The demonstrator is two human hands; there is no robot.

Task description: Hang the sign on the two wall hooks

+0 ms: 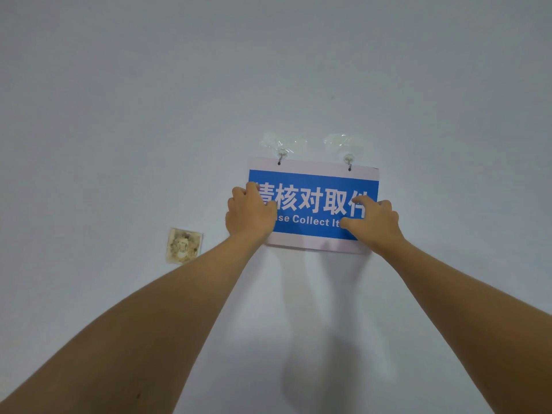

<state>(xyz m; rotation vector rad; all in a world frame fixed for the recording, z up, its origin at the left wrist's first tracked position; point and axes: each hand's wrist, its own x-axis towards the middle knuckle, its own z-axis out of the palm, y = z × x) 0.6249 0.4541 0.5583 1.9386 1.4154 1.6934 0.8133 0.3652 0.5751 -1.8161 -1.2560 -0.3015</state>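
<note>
The sign [313, 204], long axis horizontal at frame centre, is hung on both hooks [280, 158]. It is pressed flat by the spread left hand [251, 213] and right hand [373, 222] at its ends.

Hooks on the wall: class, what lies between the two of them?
Bare wall. In the head view nothing sits between the left hook and right hook; the sign hangs just below that stretch.
</note>
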